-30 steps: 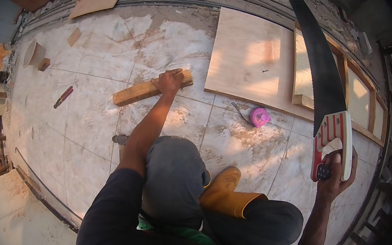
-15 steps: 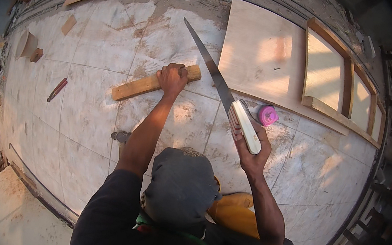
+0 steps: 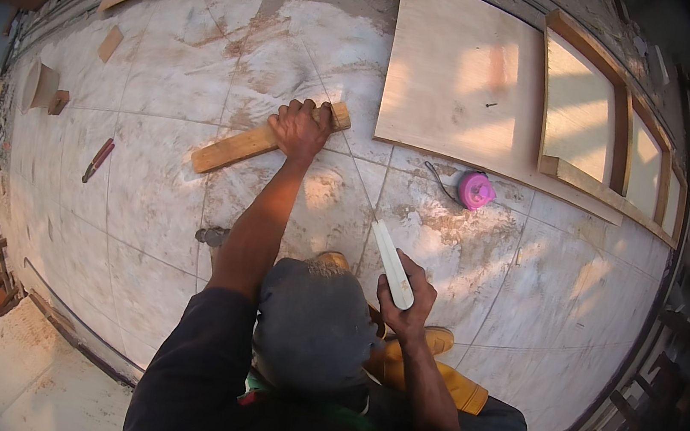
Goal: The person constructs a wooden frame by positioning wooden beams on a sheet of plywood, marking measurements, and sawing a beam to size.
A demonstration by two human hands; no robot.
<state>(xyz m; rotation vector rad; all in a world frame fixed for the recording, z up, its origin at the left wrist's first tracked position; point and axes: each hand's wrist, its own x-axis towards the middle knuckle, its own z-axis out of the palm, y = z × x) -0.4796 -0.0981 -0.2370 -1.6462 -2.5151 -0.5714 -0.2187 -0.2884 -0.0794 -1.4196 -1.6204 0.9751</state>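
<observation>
My left hand (image 3: 300, 128) is closed over a short wooden block (image 3: 237, 150) that lies slantwise on the floor, pressing near its right end. In my right hand (image 3: 409, 297) is a handsaw (image 3: 392, 260), gripped by its white handle. The saw stands on edge, so its blade shows only as a thin line. That line crosses the block near its right end, close beside my left fingers. Whether the teeth touch the wood cannot be made out.
A pink tape measure (image 3: 475, 190) lies right of the saw. Beyond it are a plywood sheet (image 3: 456, 83) and a wooden frame (image 3: 619, 154). At left are red-handled pliers (image 3: 98, 159), a pot-like container (image 3: 39, 86) and a wood scrap (image 3: 110, 43). A hammer head (image 3: 211, 236) shows beside my left forearm.
My right hand has come down and toward my body, turning the saw from flat-side view to edge-on. The blade now lies across the block's right end. My left hand keeps its hold, slightly shifted.
</observation>
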